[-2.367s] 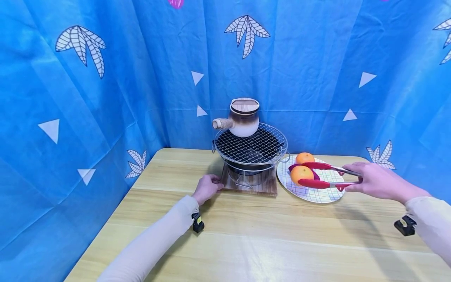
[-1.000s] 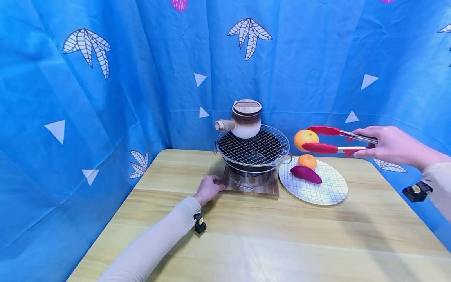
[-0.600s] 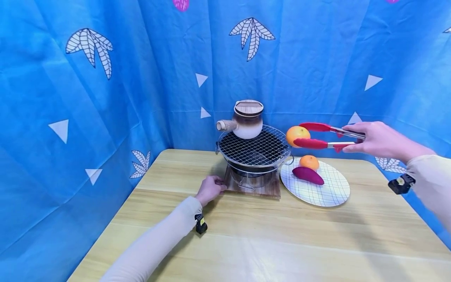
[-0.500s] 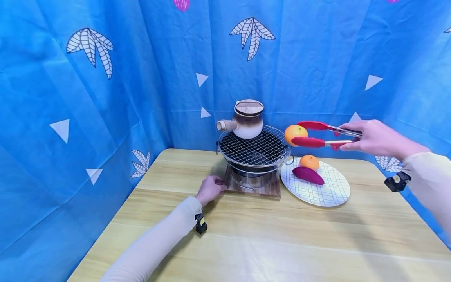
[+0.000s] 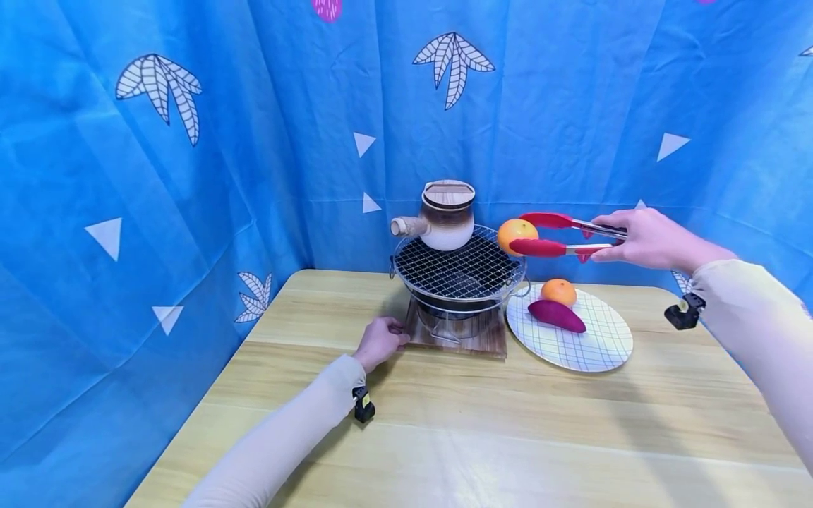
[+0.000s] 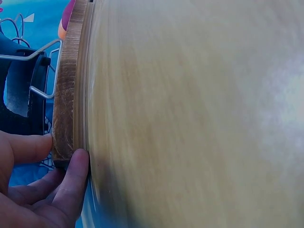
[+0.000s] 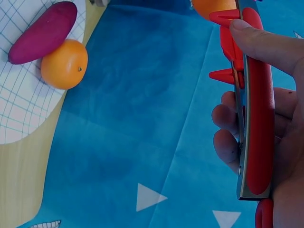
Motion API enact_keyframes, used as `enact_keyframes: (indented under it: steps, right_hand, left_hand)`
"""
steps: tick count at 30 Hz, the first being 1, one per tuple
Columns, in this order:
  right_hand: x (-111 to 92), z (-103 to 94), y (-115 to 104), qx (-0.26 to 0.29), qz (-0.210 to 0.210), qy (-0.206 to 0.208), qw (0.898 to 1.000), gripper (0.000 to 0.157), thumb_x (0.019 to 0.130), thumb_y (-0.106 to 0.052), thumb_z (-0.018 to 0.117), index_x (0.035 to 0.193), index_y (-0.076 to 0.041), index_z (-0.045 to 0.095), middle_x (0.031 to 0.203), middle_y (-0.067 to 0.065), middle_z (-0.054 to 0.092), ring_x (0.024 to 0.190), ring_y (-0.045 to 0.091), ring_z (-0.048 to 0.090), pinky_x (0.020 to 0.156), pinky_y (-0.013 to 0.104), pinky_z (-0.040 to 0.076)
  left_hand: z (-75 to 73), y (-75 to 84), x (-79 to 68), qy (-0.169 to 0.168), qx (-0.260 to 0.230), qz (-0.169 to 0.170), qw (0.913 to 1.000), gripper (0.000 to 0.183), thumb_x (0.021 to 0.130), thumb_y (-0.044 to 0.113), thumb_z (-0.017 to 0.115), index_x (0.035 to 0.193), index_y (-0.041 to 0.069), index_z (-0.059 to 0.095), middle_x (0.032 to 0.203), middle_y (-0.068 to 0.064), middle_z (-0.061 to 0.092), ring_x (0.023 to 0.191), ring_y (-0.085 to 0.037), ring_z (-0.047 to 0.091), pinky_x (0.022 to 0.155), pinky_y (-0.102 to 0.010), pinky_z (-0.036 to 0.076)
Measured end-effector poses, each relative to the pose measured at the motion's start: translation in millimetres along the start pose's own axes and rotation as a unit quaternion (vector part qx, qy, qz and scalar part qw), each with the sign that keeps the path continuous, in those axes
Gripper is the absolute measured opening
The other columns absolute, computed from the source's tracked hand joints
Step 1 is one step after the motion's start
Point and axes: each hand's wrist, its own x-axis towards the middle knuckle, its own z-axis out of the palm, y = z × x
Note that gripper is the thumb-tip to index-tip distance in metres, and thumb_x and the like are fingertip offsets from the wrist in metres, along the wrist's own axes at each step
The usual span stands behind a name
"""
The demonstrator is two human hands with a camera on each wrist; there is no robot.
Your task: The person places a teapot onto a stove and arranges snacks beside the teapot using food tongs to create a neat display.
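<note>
My right hand [image 5: 651,238] grips red-tipped metal tongs [image 5: 540,248], whose ends clasp an orange [image 5: 516,236] in the air at the right rim of the round wire-mesh grill [image 5: 454,271]. In the right wrist view, fingers and thumb wrap the red handle of the tongs [image 7: 260,118]. My left hand [image 5: 381,341] pinches the left corner of the wooden board [image 5: 473,344] under the grill; the left wrist view has the thumb on the board's [image 6: 65,95] upper face and fingers at its edge and underside. A second orange [image 5: 559,291] and a purple sweet potato [image 5: 556,315] lie on the plate [image 5: 603,342].
A lidded clay pot [image 5: 447,229] stands at the back of the grill, its side handle [image 5: 408,226] pointing left. The plate sits right of the board on the wooden table [image 5: 444,437]. Blue curtain [image 5: 559,106] hangs close behind and at the left.
Clasped in the tongs, the orange rose off the plate, then travelled left to the grill's right rim. My left hand has stayed at the board's corner.
</note>
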Motion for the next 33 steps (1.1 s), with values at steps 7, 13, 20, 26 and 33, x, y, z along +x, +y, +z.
enact_keyframes:
  steps: [7,13,20,26,33]
  right_hand:
    - [13.9,-2.5,-2.7,0.016,-0.001,0.000,1.000,0.083,0.082,-0.047,0.082,0.143,0.000,0.052,0.101,0.016,0.069,0.094,0.034,0.056,0.117,0.077,0.011]
    - [21.2,2.9,-6.8,0.013,0.007,0.001,1.000,0.084,0.081,-0.049,0.082,0.144,-0.002,0.052,0.108,0.018,0.068,0.085,0.028,0.053,0.069,0.048,0.044]
    - [30.2,14.8,-12.7,0.036,0.007,-0.014,0.999,0.082,0.082,-0.044,0.083,0.144,-0.002,0.051,0.117,0.022,0.066,0.091,0.029,0.052,0.060,0.035,0.043]
    - [34.8,17.7,-17.8,0.037,0.010,-0.023,0.999,0.086,0.082,-0.044,0.082,0.148,-0.001,0.047,0.121,0.024,0.064,0.095,0.031,0.050,0.063,0.037,0.042]
    - [35.9,15.1,-19.2,0.033,0.009,-0.023,0.999,0.084,0.082,-0.042,0.083,0.146,0.000,0.048,0.120,0.025,0.065,0.095,0.032,0.051,0.063,0.038,0.044]
  left_hand:
    - [0.2,-1.0,10.7,0.002,0.016,0.003,0.9999,0.031,0.088,0.001,0.071,0.117,-0.008,0.064,0.107,-0.020,0.071,0.080,-0.023,0.073,0.074,-0.030,0.064]
    - [1.0,-2.2,12.0,0.001,0.012,0.000,0.9999,0.033,0.088,0.001,0.073,0.119,-0.008,0.063,0.105,-0.020,0.071,0.080,-0.023,0.073,0.074,-0.031,0.064]
    - [0.3,-6.3,3.7,0.003,0.010,-0.007,0.9999,0.032,0.088,0.000,0.071,0.118,-0.008,0.064,0.112,-0.022,0.069,0.083,-0.023,0.073,0.075,-0.030,0.064]
    - [0.6,-9.3,2.0,0.007,0.012,0.000,0.9999,0.032,0.087,0.000,0.071,0.117,-0.009,0.064,0.107,-0.020,0.071,0.079,-0.022,0.072,0.074,-0.030,0.064]
    - [2.8,-7.3,3.6,0.007,0.018,0.001,0.9998,0.031,0.088,0.001,0.071,0.117,-0.008,0.064,0.109,-0.021,0.070,0.079,-0.021,0.072,0.073,-0.030,0.064]
